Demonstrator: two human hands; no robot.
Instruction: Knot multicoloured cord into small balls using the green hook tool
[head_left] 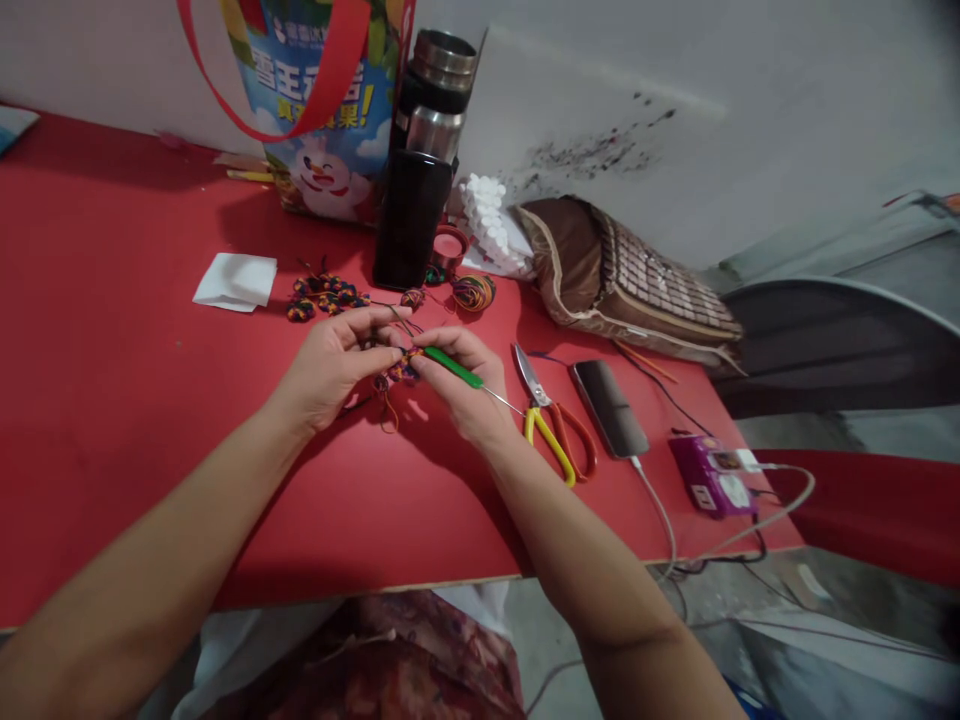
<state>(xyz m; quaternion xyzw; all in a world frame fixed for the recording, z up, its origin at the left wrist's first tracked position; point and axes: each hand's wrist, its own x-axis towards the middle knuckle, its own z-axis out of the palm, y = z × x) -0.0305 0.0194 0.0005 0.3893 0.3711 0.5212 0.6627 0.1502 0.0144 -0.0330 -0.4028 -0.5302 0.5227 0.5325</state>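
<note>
Between my two hands, just above the red table, is a small piece of multicoloured crochet work [401, 365]. My left hand [337, 360] pinches its left side between thumb and fingers, and a strand of yarn runs by the index finger. My right hand [469, 385] is closed at the work's right side with a green-handled crochet hook [454, 368], its thin metal shaft pointing right toward the scissors. A loose yarn end hangs below the piece. Just beyond my hands lie a ball of multicoloured yarn [474, 292] and a bunch of crocheted pieces [322, 295].
Scissors [551, 420] with yellow and red handles lie right of my hands, beside a charging phone [611, 408] and a purple box [712, 475]. Behind stand a dark upright phone [412, 220], a metal flask [442, 65], a printed bag [322, 130] and a brown cushion [630, 270]. White paper [236, 281] lies left.
</note>
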